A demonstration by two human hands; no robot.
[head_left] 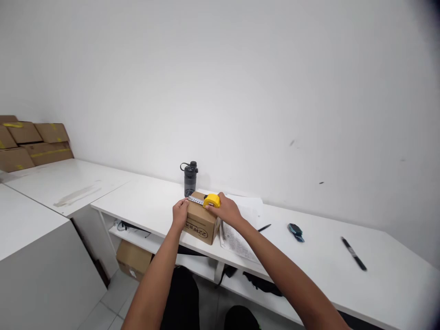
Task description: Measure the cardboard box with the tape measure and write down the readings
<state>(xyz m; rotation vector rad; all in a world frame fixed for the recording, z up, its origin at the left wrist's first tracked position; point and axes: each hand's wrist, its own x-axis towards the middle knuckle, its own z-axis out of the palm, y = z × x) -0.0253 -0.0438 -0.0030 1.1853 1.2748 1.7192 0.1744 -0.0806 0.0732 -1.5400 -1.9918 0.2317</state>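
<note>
A small cardboard box [201, 224] stands on the white table [151, 206]. My right hand [227, 211] grips a yellow tape measure [211, 200] resting on the box's top. Its blade [195, 200] runs left across the top edge. My left hand [180, 213] is closed on the box's left corner, pinching the end of the blade there.
A dark water bottle [189, 178] stands just behind the box. Printed paper sheets [240, 229] lie to its right, then a black pen [264, 228], a dark blue tool [296, 231] and a black marker [354, 253]. Cardboard boxes [30, 142] are stacked far left; another box [134, 259] sits under the table.
</note>
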